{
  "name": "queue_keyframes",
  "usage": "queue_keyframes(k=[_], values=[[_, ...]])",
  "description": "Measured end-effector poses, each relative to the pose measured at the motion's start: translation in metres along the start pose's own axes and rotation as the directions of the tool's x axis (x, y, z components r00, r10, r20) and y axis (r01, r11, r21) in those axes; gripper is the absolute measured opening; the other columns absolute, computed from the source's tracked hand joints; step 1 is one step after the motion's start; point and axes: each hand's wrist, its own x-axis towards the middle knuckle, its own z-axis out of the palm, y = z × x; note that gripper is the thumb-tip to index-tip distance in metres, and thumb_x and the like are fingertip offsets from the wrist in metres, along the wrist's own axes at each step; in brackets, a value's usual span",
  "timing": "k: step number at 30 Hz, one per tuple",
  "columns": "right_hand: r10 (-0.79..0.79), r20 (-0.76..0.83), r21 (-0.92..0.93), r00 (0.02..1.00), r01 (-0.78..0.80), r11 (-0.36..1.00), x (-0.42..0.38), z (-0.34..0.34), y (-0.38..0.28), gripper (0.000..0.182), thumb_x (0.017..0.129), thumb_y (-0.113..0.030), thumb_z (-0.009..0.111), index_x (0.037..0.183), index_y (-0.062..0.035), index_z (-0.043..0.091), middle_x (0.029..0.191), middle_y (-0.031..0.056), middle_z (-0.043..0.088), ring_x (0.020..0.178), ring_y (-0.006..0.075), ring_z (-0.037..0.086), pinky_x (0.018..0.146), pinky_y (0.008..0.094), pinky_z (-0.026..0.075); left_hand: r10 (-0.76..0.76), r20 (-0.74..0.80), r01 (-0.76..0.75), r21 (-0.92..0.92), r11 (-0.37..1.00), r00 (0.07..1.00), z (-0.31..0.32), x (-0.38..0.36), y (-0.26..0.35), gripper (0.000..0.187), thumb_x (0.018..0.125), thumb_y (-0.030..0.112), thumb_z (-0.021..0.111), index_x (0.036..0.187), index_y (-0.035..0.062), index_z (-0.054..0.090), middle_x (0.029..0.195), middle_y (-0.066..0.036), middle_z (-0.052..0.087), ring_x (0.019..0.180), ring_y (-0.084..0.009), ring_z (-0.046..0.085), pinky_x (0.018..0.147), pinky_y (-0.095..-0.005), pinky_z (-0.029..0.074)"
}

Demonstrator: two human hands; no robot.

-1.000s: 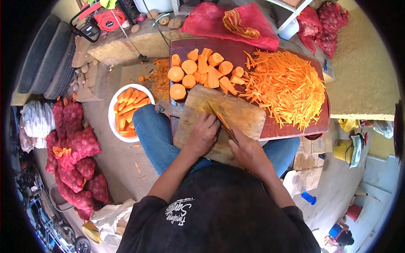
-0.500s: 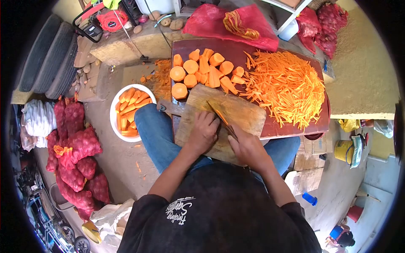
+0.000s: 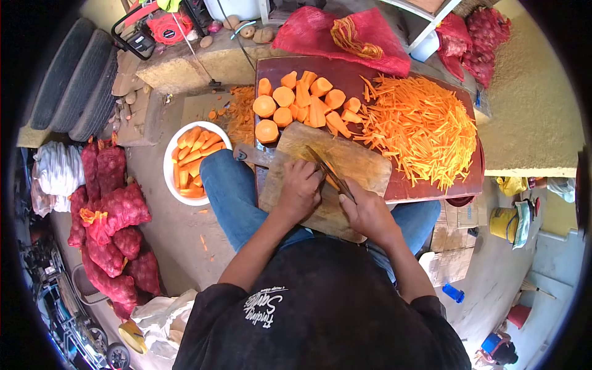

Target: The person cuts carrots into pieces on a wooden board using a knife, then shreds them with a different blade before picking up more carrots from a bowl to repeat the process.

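My right hand (image 3: 369, 211) is wrapped round the handle of a knife (image 3: 322, 161). Its dark blade slants up and left over a worn wooden cutting board (image 3: 361, 161), which rests across my lap and the table edge. My left hand (image 3: 301, 190) is closed, knuckles bent, pressing on a carrot piece (image 3: 332, 181) beside the blade; most of that piece is hidden by the fingers and knife. Beyond the board, peeled carrot chunks (image 3: 283, 97) stand on the dark red table (image 3: 407, 192). A large heap of carrot sticks (image 3: 425, 129) lies to their right.
A white basin (image 3: 168, 166) of peeled carrots stands on the floor left of my knee. Red net sacks (image 3: 123, 209) lie farther left, below stacked tyres (image 3: 65, 74). A folded red net bag (image 3: 342, 40) is behind the table. Orange peelings (image 3: 242, 114) litter the floor.
The knife's blade has swung to a steeper angle and shifted slightly right. My left hand stays pressed on the board. The whole view has shifted a little.
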Motion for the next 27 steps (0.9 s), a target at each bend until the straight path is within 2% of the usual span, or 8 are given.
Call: queue_keyframes(k=[3,6,12,15,18,21,24,27], values=[[0.073,0.064,0.066,0.995,-0.077,0.995,-0.008,-0.012,-0.011,0.040,0.108,-0.020,0.067,0.144,-0.0040,0.058,0.100,0.0310,0.075,0.094,0.0537,0.074,0.079,0.0586,0.058,-0.016,-0.014,0.016,-0.006,1.000,1.000,0.001,-0.001,0.000,0.025,0.076,0.003,0.079,0.101,0.0030,0.078,0.099,-0.010,0.063,0.102,-0.0328,0.062,0.092,-0.0473,0.044],[0.126,0.131,-0.040,0.983,-0.122,0.992,-0.019,-0.012,-0.008,0.039,0.108,-0.019,0.067,0.144,-0.0050,0.058,0.099,0.0309,0.075,0.095,0.0533,0.074,0.079,0.0587,0.058,-0.028,-0.015,0.028,-0.007,1.000,0.999,0.001,-0.002,-0.002,0.024,0.075,0.003,0.079,0.099,0.0028,0.076,0.100,-0.011,0.063,0.103,-0.0331,0.062,0.093,-0.0476,0.044],[0.111,0.123,-0.012,0.986,-0.111,0.994,-0.013,-0.006,-0.005,0.040,0.108,-0.020,0.067,0.144,-0.0045,0.058,0.099,0.0323,0.074,0.098,0.0535,0.073,0.080,0.0600,0.058,-0.002,-0.048,0.001,-0.023,1.000,0.999,0.004,0.000,-0.003,0.022,0.074,0.001,0.078,0.096,0.0028,0.075,0.100,-0.012,0.063,0.102,-0.0343,0.062,0.093,-0.0484,0.044],[-0.017,0.041,-0.042,0.999,0.018,0.999,-0.006,0.007,0.003,0.041,0.108,-0.021,0.067,0.145,-0.0048,0.058,0.100,0.0331,0.074,0.098,0.0542,0.073,0.081,0.0604,0.057,0.018,-0.065,-0.019,-0.015,1.000,0.998,0.002,-0.002,-0.002,0.021,0.074,0.001,0.078,0.095,0.0031,0.075,0.099,-0.011,0.063,0.101,-0.0341,0.062,0.092,-0.0486,0.045],[-0.060,0.015,-0.067,0.998,0.061,0.996,0.004,0.009,-0.002,0.043,0.108,-0.024,0.067,0.144,-0.0024,0.056,0.102,0.0344,0.075,0.099,0.0559,0.073,0.084,0.0631,0.058,0.035,-0.074,-0.034,0.012,0.999,0.997,0.003,0.000,0.001,0.020,0.075,0.001,0.078,0.094,0.0035,0.076,0.098,-0.010,0.063,0.100,-0.0336,0.062,0.091,-0.0486,0.045],[0.080,0.011,0.054,0.997,-0.081,0.995,0.000,-0.001,-0.005,0.040,0.108,-0.021,0.067,0.144,-0.0057,0.060,0.101,0.0342,0.074,0.099,0.0547,0.073,0.082,0.0596,0.058,0.020,-0.085,-0.019,0.022,1.000,0.996,0.005,-0.003,-0.003,0.019,0.075,0.002,0.078,0.094,0.0037,0.076,0.096,-0.010,0.063,0.099,-0.0333,0.061,0.090,-0.0486,0.045],[0.017,-0.017,0.052,1.000,-0.016,0.998,-0.015,-0.009,-0.008,0.039,0.108,-0.021,0.067,0.144,-0.0057,0.061,0.099,0.0342,0.074,0.098,0.0552,0.073,0.083,0.0592,0.058,-0.002,-0.078,0.003,0.020,1.000,0.997,0.007,-0.007,-0.003,0.018,0.075,0.002,0.078,0.092,0.0036,0.075,0.095,-0.010,0.062,0.099,-0.0334,0.061,0.090,-0.0489,0.045],[0.072,0.057,-0.018,0.996,-0.071,0.997,-0.025,-0.007,-0.005,0.040,0.108,-0.022,0.068,0.144,-0.0053,0.060,0.097,0.0340,0.074,0.096,0.0553,0.073,0.082,0.0593,0.058,0.016,-0.063,-0.014,0.031,0.999,0.998,0.004,-0.004,-0.003,0.016,0.074,0.002,0.078,0.089,0.0033,0.073,0.096,-0.011,0.061,0.099,-0.0338,0.061,0.090,-0.0491,0.044]])
